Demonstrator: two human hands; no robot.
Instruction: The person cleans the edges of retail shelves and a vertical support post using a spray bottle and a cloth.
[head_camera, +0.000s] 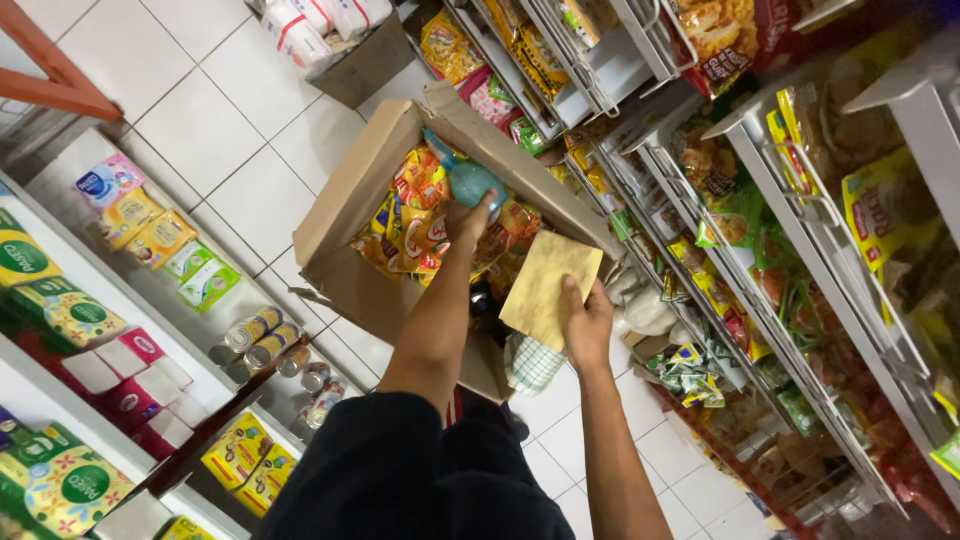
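— What was the left hand (468, 222) doing?

— Its fingers were clenched around a teal spray bottle (466, 178), held over the open cardboard box (345, 205). The bottle's nozzle pointed toward the box's far flap.

— And the right hand (587, 322)?

— Its fingers gripped a yellow cloth (545, 287) by the lower corner, thumb on top. The cloth hung flat just beside the box's right edge, close to the left forearm.

— What was in the box?

— Snack packets (420, 215) in yellow, orange and red, piled loosely. The bottle sat right above them; I couldn't tell whether it touched any.

— Where did the box stand?

— On the white tiled floor (215, 130) in a shop aisle, between two runs of shelving. A checked towel (530, 363) showed beneath the cloth, near the box's lower corner.

— What else was around?

— On the right, wire shelves (780, 300) were packed with bagged snacks. On the left, a white shelf (150, 290) carried tissue packs and small boxes, with tins (262, 338) lying on a lower level. A second carton (365, 62) with white wrapped packs stood farther up the aisle.
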